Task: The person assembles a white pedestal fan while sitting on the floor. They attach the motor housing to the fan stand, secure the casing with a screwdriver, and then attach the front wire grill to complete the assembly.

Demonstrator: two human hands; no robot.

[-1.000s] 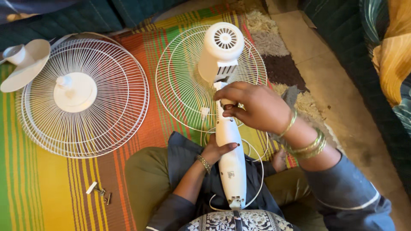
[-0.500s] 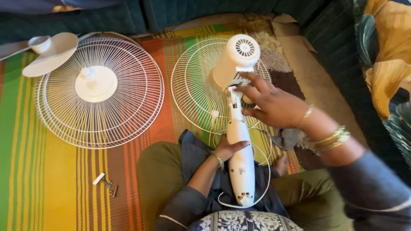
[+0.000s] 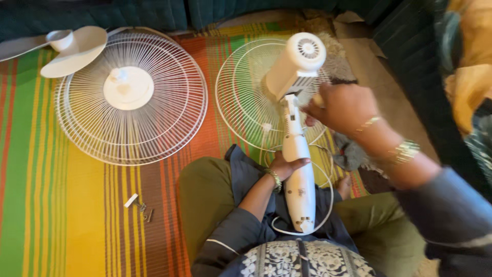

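You are sitting on a striped woven mat (image 3: 77, 205) in bands of green, yellow, orange and brown, which covers the floor across the left and middle of the frame. Dark green upholstery runs along the top edge, and bare tan floor (image 3: 379, 87) shows at the upper right beside a shaggy rug (image 3: 338, 64).

The white fan body (image 3: 297, 154) lies across your lap in the centre right of the frame. Its long axis runs nearly straight up the picture, tilted a little to the right at the top. The round motor housing (image 3: 300, 61) is at the far, upper end, its vented cap facing the camera; the base end points down toward your waist.

Your left hand (image 3: 287, 166) has its fingers wrapped around the stem from the left, about midway along. Your right hand (image 3: 341, 107) is closed at the neck just under the motor housing; what its fingers pinch is hidden.

A wire rear guard (image 3: 246, 107) lies flat under the motor end. A second fan guard (image 3: 130, 97) lies at the upper left, a white blade (image 3: 72, 48) touching its rim. Small screws (image 3: 141, 205) rest on the mat at lower left.
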